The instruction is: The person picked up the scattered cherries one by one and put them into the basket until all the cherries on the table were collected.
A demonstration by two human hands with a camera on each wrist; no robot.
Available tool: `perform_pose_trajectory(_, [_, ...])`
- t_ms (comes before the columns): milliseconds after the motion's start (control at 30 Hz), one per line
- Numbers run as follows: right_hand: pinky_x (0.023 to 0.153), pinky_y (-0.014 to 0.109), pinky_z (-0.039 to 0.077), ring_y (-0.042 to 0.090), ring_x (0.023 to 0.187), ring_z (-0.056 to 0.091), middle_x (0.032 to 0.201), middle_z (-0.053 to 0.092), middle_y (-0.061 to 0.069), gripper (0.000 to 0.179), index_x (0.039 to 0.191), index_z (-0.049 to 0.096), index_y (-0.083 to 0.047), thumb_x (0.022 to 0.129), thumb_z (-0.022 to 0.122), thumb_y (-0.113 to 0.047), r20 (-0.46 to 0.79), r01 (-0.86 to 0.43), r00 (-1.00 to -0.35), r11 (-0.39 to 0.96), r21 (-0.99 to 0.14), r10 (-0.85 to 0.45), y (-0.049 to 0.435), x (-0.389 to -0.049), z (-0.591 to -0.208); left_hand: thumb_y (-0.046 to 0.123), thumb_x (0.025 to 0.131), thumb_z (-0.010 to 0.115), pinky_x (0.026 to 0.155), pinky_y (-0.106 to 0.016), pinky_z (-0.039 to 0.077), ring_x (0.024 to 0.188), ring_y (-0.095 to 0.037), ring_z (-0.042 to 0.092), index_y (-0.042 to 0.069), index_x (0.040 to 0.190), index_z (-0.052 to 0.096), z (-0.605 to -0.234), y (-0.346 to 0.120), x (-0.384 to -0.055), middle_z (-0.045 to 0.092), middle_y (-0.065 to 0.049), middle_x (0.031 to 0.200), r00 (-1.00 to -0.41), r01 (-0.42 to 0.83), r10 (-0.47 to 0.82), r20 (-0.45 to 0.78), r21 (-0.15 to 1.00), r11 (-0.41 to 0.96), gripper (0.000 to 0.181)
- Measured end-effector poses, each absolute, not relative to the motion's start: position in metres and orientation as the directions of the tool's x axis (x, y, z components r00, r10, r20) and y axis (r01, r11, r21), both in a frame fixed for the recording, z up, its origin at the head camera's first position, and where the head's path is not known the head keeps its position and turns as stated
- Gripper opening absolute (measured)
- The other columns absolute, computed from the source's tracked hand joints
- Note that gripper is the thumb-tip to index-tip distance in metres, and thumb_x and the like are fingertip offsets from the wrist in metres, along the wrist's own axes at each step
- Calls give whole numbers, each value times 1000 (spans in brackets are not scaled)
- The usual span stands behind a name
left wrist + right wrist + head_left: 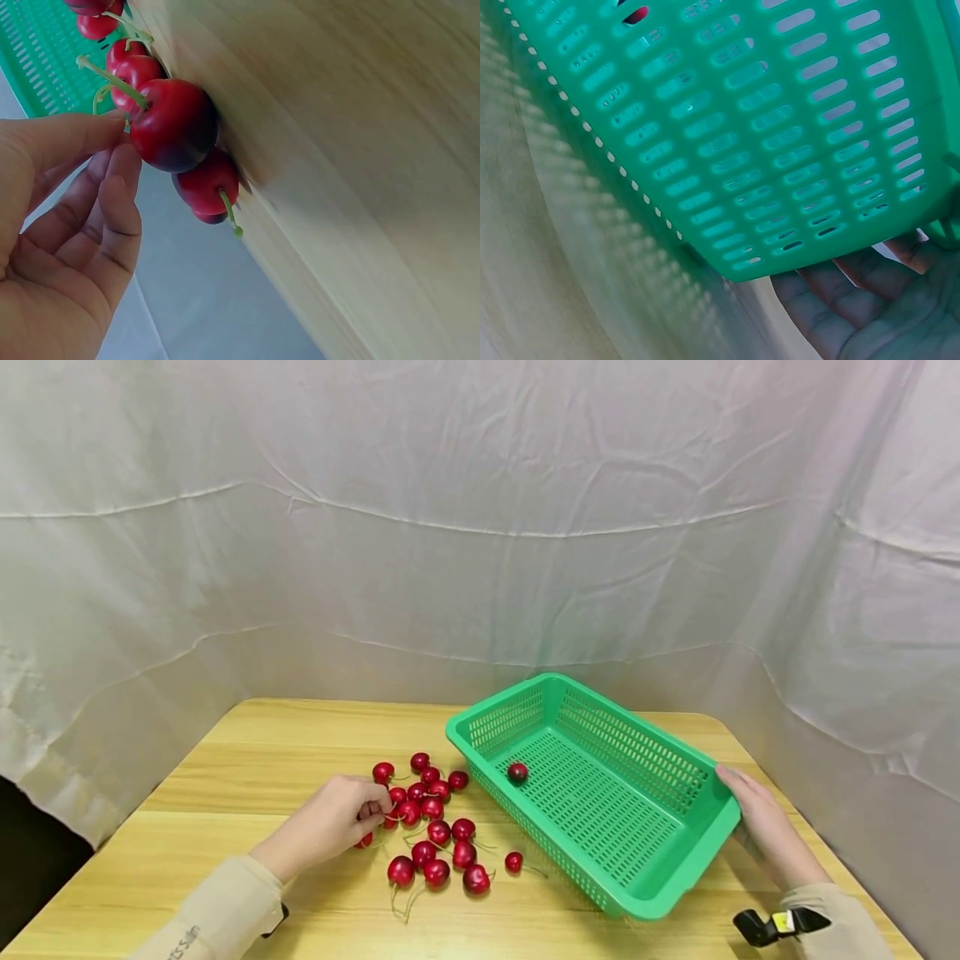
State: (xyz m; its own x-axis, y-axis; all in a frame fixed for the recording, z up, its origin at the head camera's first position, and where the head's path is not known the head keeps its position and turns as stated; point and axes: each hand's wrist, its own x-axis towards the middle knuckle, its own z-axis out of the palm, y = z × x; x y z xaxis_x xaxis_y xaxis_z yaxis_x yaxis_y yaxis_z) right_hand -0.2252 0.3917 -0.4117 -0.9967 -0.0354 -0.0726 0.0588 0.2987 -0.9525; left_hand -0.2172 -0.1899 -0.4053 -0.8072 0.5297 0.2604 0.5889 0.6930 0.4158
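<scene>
My left hand (341,818) is at the left side of a loose group of red cherries (438,832) with green stems. In the left wrist view, its thumb and index finger pinch a dark red cherry (176,124) near the stem; another cherry (206,184) sits just behind. A green perforated plastic basket (577,687) stands to the right, with a single cherry (517,772) inside. My right hand (768,831) grips the basket's right end, thumb over the rim. The right wrist view shows its fingers (855,289) against the underside.
Both the cherries and the basket are on a light wooden table (262,752). One small cherry (513,862) lies apart, close to the basket's near side. Whitish cloth (480,527) hangs behind the table and along both sides.
</scene>
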Motion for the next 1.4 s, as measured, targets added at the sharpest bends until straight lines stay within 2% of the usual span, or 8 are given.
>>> perform_pose_trajectory(133, [87,13,56,-16,102,60,135,58,-15,85,165,9,14,116,34,-50,-60,53,-998,326,-944,-9,391,-227,-413,-5,90,81,63,-19,55,70,4,57,11,88,76,-406,-191,-217,72,4,83,-811,584,519,270,436,685,16])
perform_pose_trajectory(300, [84,15,59,-11,98,66,110,60,-36,82,162,14,18,117,37,-46,-22,25,-1000,303,-953,11,391,-228,-414,-4,89,82,63,-18,56,71,4,60,11,88,76,-407,-192,-217,74,4,84,-812,583,507,288,428,691,16])
perform_pose_trajectory(467, [84,15,59,-11,98,65,112,58,-36,82,163,12,17,117,37,-46,-27,28,-1000,291,-956,8,393,-230,-416,-3,89,82,65,-17,57,73,2,64,10,89,77,-406,-192,-216,76,3,86,-814,580,500,295,410,704,15])
perform_pose_trajectory(567, [85,11,56,-19,99,58,146,61,-2,84,165,7,14,116,34,-49,-57,54,-998,311,-949,0,394,-232,-415,-3,89,82,67,-17,58,74,1,66,10,90,77,-406,-193,-216,77,2,88,-818,575,491,300,403,712,14])
perform_pose_trajectory(667, [87,9,54,-23,100,54,166,39,23,86,166,5,12,116,32,-52,-85,77,-996,330,-941,-11,394,-234,-415,-4,89,81,69,-18,59,76,-1,67,10,91,78,-404,-195,-217,78,1,89,-816,576,484,314,392,717,14])
perform_pose_trajectory(767, [87,14,57,-16,100,60,145,62,-2,85,165,10,15,116,31,-51,-83,67,-996,346,-936,-32,394,-233,-415,-3,90,81,69,-19,59,76,-1,67,11,91,78,-402,-197,-216,78,3,88,-817,574,474,327,386,722,14])
perform_pose_trajectory(867, [87,21,61,-6,98,68,111,63,-31,83,161,19,19,117,31,-50,-77,56,-996,357,-932,-44,393,-232,-413,-1,91,82,68,-20,58,75,1,65,12,90,77,-399,-198,-215,76,6,86,-822,566,464,332,381,731,13])
perform_pose_trajectory(1400, [92,29,63,-1,101,71,119,70,-13,89,163,15,18,115,21,-57,-227,176,-970,391,-903,-88,399,-227,-398,1,93,80,65,-21,56,74,-1,67,12,92,78,-374,-193,-219,77,5,83,-784,607,469,406,343,717,11])
